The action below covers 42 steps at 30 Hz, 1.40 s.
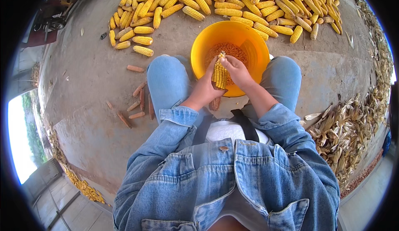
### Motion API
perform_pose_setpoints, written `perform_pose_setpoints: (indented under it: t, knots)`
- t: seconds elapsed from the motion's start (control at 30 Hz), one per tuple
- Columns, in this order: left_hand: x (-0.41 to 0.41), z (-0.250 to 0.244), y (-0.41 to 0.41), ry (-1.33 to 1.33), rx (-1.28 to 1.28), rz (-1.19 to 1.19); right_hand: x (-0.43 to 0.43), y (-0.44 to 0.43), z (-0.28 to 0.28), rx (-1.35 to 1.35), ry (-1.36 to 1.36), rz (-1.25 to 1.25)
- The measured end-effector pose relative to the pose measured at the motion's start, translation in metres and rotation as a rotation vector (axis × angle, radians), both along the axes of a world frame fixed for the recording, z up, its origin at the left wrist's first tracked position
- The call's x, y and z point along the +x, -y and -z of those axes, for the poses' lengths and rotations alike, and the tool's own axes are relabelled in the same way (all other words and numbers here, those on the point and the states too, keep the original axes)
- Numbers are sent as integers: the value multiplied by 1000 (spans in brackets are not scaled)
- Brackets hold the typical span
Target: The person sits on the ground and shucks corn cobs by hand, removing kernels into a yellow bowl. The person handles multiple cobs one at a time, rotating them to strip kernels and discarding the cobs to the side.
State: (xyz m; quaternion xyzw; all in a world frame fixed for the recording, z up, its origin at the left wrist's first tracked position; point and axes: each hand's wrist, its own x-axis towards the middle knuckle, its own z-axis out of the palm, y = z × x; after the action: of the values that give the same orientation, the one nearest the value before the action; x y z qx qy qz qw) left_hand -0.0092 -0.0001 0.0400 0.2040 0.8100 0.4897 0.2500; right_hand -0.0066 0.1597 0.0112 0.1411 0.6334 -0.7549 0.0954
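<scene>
A partly shelled corn ear point(220, 75) is held upright over a yellow plastic bucket point(199, 44) between my knees. My left hand point(207, 87) wraps around the ear from the left, its lower part bare of kernels. At the upper end of the ear, the thumb of my right hand point(237, 72) presses on the kernels; its other fingers are partly hidden behind the ear. Loose orange kernels point(241, 54) cover the bucket's bottom. A reddish bare cob point(215, 103) shows just below my left hand; whether it joins the held ear I cannot tell.
Beyond the bucket, a large heap of yellow corn ears point(274, 5) spreads over the concrete floor point(93, 62). Several bare cobs point(134, 105) lie beside my left knee. Dry husks point(339, 134) are piled at the right. More yellow corn point(82, 185) lies at the lower left.
</scene>
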Motion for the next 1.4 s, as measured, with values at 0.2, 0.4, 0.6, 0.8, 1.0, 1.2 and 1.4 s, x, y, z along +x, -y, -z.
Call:
perform_pose_setpoints:
  t: [0.2,0.4,0.6,0.8,1.0,1.2,1.4]
  knots:
    - [1,-1,1,79,-45,20,2,-2,13,122,-56,-106]
    - [0,-2,6,95,-4,63,4,-4,15,165,-124,-144]
    - [-1,5,9,104,119,68,7,-4,9,193,-112,-96]
    - [-3,-1,4,91,1,67,0,-2,15,-467,151,6]
    - [0,-3,2,75,33,50,2,0,15,-188,75,6]
    - [-1,-1,1,18,-38,64,-1,-2,17,-581,192,83]
    - [-1,-4,1,47,-235,157,0,-4,17,-49,141,-11]
